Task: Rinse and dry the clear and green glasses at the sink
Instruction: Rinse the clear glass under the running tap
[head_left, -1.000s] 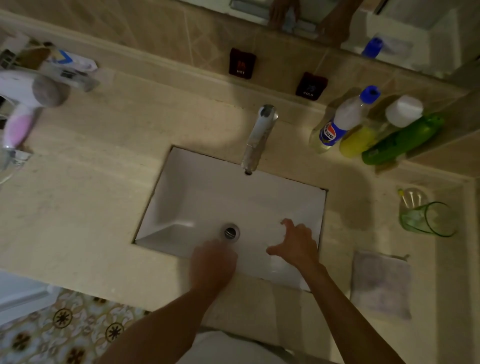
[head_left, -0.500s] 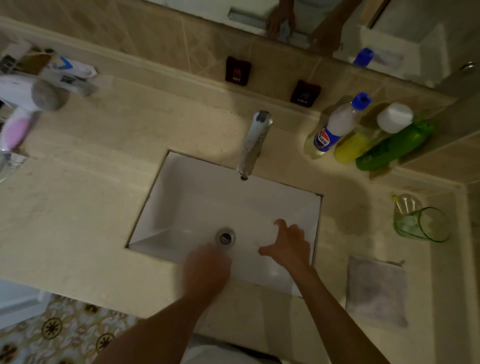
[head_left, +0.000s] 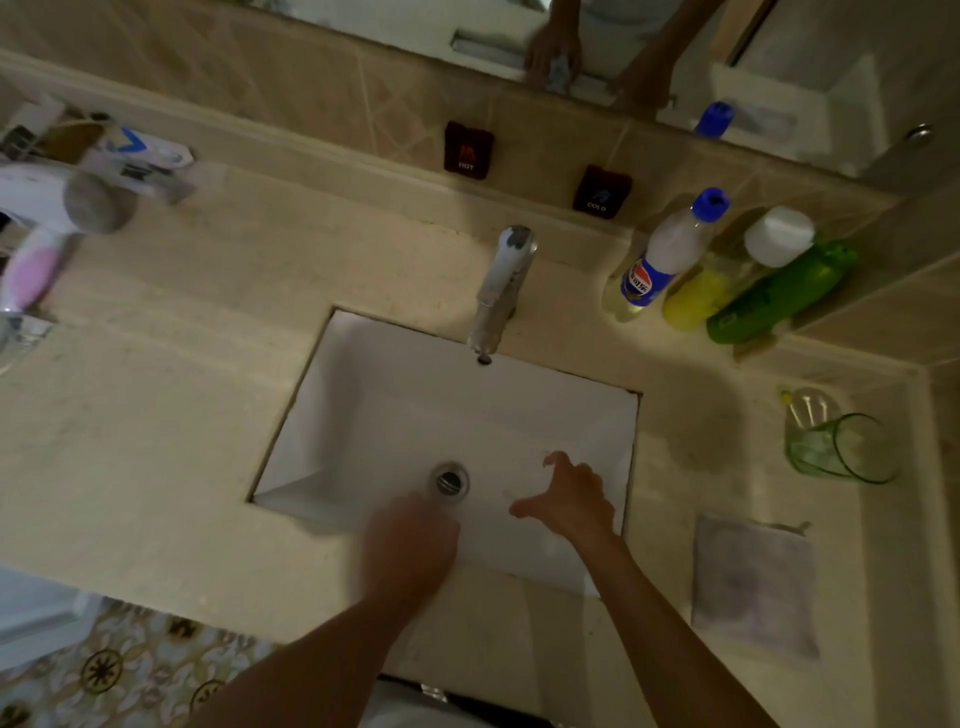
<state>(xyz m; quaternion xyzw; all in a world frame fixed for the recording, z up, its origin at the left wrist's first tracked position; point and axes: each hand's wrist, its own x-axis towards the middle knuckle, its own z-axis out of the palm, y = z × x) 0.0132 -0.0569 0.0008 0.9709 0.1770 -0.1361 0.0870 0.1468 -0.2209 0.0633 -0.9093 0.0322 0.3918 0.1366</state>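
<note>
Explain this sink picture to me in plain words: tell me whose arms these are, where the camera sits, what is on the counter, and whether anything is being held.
There is no machine here. A person wears a camera on the head, so the single view looks down at their own arms. The left hand is blurred, so its grip cannot be told. The right hand is open with spread fingers over the white sink and holds nothing clearly visible. The tap shows no running water. On the counter, right of the sink, stand a green glass, a clear glass behind it, and a grey cloth. Three bottles stand by the wall; a hairdryer lies at far left.
</note>
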